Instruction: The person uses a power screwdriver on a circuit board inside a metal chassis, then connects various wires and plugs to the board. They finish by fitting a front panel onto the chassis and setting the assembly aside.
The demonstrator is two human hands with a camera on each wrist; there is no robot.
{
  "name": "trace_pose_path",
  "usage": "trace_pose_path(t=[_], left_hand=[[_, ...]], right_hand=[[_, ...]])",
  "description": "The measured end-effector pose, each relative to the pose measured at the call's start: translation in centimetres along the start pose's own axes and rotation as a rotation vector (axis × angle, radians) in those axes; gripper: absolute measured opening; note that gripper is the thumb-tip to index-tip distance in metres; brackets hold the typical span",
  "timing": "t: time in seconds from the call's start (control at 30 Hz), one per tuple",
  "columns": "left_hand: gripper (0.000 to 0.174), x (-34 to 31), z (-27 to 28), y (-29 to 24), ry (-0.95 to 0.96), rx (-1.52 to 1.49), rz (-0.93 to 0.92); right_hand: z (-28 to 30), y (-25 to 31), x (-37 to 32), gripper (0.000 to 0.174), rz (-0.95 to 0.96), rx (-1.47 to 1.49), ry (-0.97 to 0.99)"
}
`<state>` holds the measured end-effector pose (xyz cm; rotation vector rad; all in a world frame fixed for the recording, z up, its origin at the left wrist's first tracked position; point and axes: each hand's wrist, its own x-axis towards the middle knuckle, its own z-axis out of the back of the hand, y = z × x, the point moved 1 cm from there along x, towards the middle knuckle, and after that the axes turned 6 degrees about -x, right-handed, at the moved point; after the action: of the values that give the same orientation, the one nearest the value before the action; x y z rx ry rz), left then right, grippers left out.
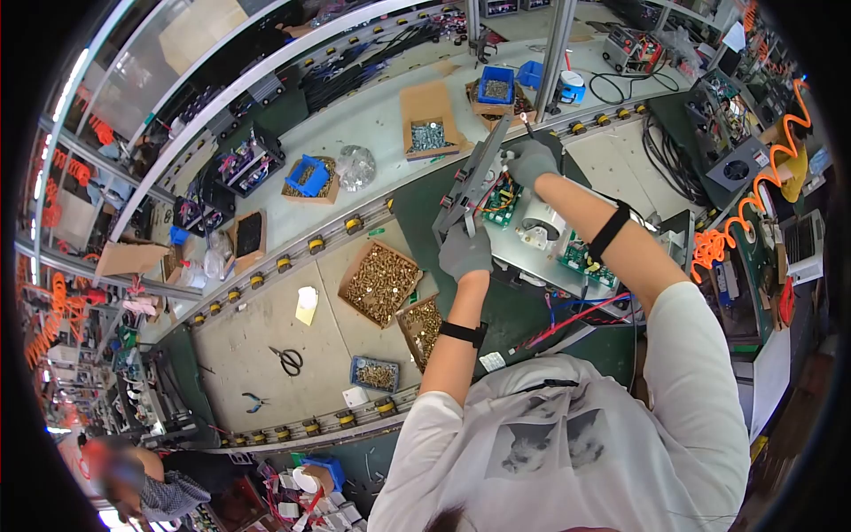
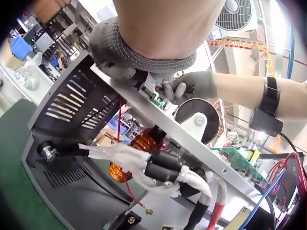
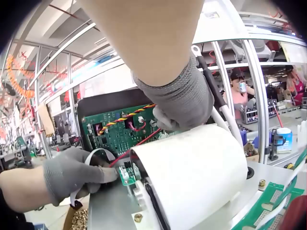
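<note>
My grey-gloved left hand [image 1: 465, 252] grips the lower end of a dark panel [image 1: 470, 188] tilted on the machine. In the right wrist view, the left hand's fingers lie beside a looped white ribbon cable [image 3: 82, 184]. The gloved right hand [image 3: 184, 105] has curled fingers behind a large white cylinder [image 3: 192, 172], pinching a thin red wire [image 3: 144, 141] that runs straight to its fingertips. Behind them stands a green circuit board [image 3: 108, 132]. White cables with a ring lug [image 3: 195, 50] pass beside the right hand. Copper coils [image 2: 146, 141] sit below the metal plate in the left wrist view.
Cartons of brass screws [image 1: 381, 282] and a blue tray [image 1: 375, 374] lie to the left, with scissors [image 1: 286, 361] and pliers [image 1: 255, 402] farther off. Roller rails [image 1: 316, 244] edge the bench. An orange coiled hose [image 1: 709, 253] hangs right. Another person [image 1: 133, 474] is lower left.
</note>
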<state>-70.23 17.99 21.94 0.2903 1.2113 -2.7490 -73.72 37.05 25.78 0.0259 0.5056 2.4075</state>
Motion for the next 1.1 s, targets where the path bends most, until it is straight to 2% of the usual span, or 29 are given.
trace_pose_path(t=[0.07,0.17,0.23,0.27,0.3,0.37,0.4,0.43,0.5,0.57,0.67,0.73,0.77,0.83,0.87,0.93,1.03,1.1], left_hand=[[0.036,0.1,-0.9,0.4,-0.042,-0.043,-0.008],[0.034,-0.2,-1.1,0.4,-0.111,-0.124,-0.014],[0.033,-0.1,-1.2,0.5,-0.131,-0.153,-0.018],[0.032,0.0,-1.6,0.8,-0.148,-0.16,-0.02],[0.032,0.0,-1.6,0.8,-0.165,-0.168,-0.02],[0.032,0.0,-1.5,0.7,-0.17,-0.169,-0.004],[0.032,-0.1,-1.5,0.6,-0.176,-0.175,0.012],[0.032,0.0,-1.6,0.6,-0.174,-0.17,0.011],[0.032,0.2,-1.6,0.7,-0.156,-0.173,0.0],[0.032,0.1,-1.4,0.5,-0.149,-0.145,0.0],[0.033,0.1,-1.4,0.7,-0.153,-0.142,-0.009],[0.034,0.1,-1.4,0.9,-0.159,-0.165,-0.023],[0.036,0.0,-1.4,0.8,-0.163,-0.167,-0.022],[0.038,0.0,-1.5,1.1,-0.163,-0.163,-0.024],[0.037,0.1,-1.7,1.3,-0.16,-0.223,-0.045],[0.036,-0.2,-1.6,1.3,-0.153,-0.277,-0.066],[0.031,-0.5,-1.8,1.5,-0.163,-0.416,-0.093],[0.032,0.0,-2.5,2.2,-0.209,-0.467,-0.15]], right_hand=[[0.9,1.8,-1.2,0.027,0.027,-0.051,-0.006],[-0.9,1.4,1.2,0.031,0.024,-0.113,0.077],[-1.3,1.4,2.3,0.036,-0.085,0.156,0.24],[-1.0,0.6,2.8,0.032,-0.106,0.248,0.305],[-0.8,0.2,3.1,0.032,-0.108,0.252,0.308],[-0.3,-0.6,3.8,0.022,-0.138,0.557,0.621],[0.4,-0.6,3.4,0.013,-0.152,0.831,0.769],[0.1,-0.6,3.4,0.013,-0.155,0.835,0.769],[-0.5,-0.4,3.2,0.015,-0.31,1.13,0.681],[-0.8,-0.4,2.9,0.015,-0.336,1.157,0.685],[-0.1,-0.1,0.9,0.014,-0.271,1.284,0.6],[0.5,-0.6,0.3,0.012,-0.104,1.308,0.57],[0.8,-0.7,0.1,0.012,-0.109,1.311,0.567],[1.6,-0.6,-0.4,0.019,0.007,0.763,0.413],[1.1,-0.7,-0.3,0.019,0.001,0.767,0.412],[0.0,-0.5,0.3,0.03,0.166,0.255,0.048],[-0.7,0.5,0.3,0.04,0.118,0.168,0.068],[-0.3,1.8,-0.4,0.036,0.086,0.149,0.086]])
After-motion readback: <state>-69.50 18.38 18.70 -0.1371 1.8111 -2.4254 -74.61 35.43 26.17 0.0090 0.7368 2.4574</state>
